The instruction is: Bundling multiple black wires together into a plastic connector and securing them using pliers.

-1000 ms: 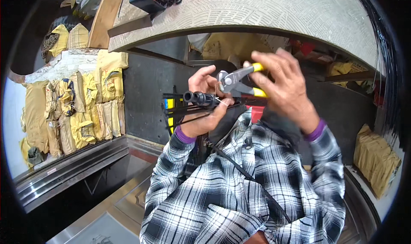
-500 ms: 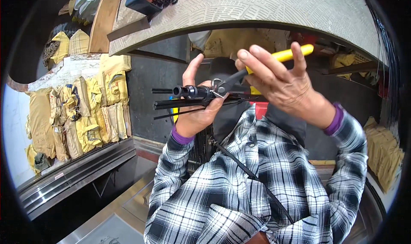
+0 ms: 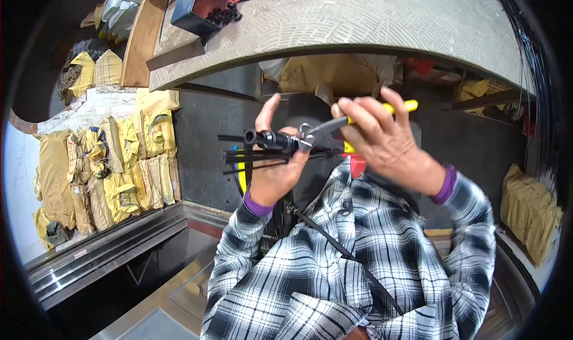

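My left hand [image 3: 273, 176] is closed around a black tubular fitting [image 3: 271, 139] and several thin black rods or tubes [image 3: 245, 156] that stick out to the left. A small shiny metal ring clamp [image 3: 305, 129] sits at the fitting's right end. My right hand [image 3: 391, 146] grips pliers [image 3: 328, 132] with dark jaws and yellow handles. Their jaws are at the clamp; whether they bite on it cannot be seen clearly. My right fingers wrap over the upper handle, and the lower handle shows partly beneath.
A grey patterned worktable [image 3: 358, 24] curves across the far side. On it stands a blue bin [image 3: 194, 18] with small black parts. Yellow-brown sacks [image 3: 119, 161] lie at the left, more sacks [image 3: 528, 215] at the right. Black strands [image 3: 537, 83] hang at the far right.
My right hand has moved left and its fingers have drawn in on the pliers, whose handles are closer together. The fitting and my left hand have shifted slightly down.
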`<action>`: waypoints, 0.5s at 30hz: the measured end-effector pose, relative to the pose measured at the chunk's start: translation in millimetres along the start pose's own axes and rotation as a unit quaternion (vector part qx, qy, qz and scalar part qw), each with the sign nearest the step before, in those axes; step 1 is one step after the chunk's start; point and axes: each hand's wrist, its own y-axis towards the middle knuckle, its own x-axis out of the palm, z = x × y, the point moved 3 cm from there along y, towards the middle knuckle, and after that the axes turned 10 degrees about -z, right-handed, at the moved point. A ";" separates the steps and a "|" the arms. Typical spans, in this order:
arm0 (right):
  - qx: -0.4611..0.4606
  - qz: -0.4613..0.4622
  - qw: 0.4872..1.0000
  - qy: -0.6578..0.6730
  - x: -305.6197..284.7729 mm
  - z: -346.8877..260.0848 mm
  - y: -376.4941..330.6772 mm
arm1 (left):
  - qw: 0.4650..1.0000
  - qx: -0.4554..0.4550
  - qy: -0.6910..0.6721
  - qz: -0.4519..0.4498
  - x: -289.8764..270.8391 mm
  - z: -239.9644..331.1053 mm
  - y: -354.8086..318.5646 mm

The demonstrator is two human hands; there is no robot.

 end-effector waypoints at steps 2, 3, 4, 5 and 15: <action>0.034 0.003 0.999 0.042 6.2 -9.7 -7.4 | 1.000 -0.013 -0.007 0.020 2.4 -0.5 -4.0; 0.018 0.014 0.998 0.055 5.0 -5.9 -9.8 | 1.000 -0.014 -0.008 0.020 3.4 2.0 -1.7; 0.024 0.012 0.998 0.055 -0.5 0.4 -10.7 | 1.000 -0.008 -0.006 0.003 3.9 7.7 2.8; -0.016 -0.037 0.994 0.102 -5.0 6.8 -8.5 | 1.000 -0.007 -0.002 -0.008 3.0 11.3 5.1; 0.033 -0.446 0.411 0.794 -15.2 39.6 -20.2 | 0.950 0.124 -0.203 -0.204 13.5 2.7 6.4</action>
